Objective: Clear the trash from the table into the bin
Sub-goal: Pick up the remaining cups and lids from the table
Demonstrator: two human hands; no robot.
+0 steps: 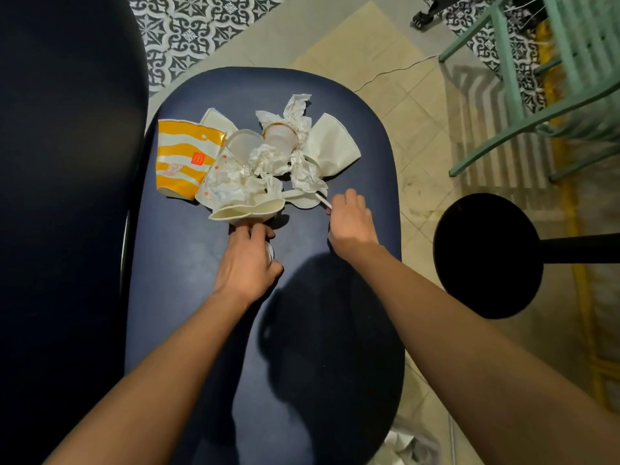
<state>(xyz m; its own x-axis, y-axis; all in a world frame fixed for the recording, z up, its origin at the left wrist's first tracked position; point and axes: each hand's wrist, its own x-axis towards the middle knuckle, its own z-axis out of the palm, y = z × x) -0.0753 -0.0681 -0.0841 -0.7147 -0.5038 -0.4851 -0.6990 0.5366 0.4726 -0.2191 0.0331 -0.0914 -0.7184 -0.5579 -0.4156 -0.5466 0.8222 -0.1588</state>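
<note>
One view only: head-worn wide-angle, facing forward and steeply down onto table [188,297], close above it.

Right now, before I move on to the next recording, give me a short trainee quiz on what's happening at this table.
1. True or false: the yellow-striped McDonald's cup lies at the left edge of the trash pile.
2. What does the right hand pinch? A) white straw B) plastic spoon C) napkin
3. Which hand holds a small white scrap?
Key: 1 true; 2 A; 3 the left hand.
</note>
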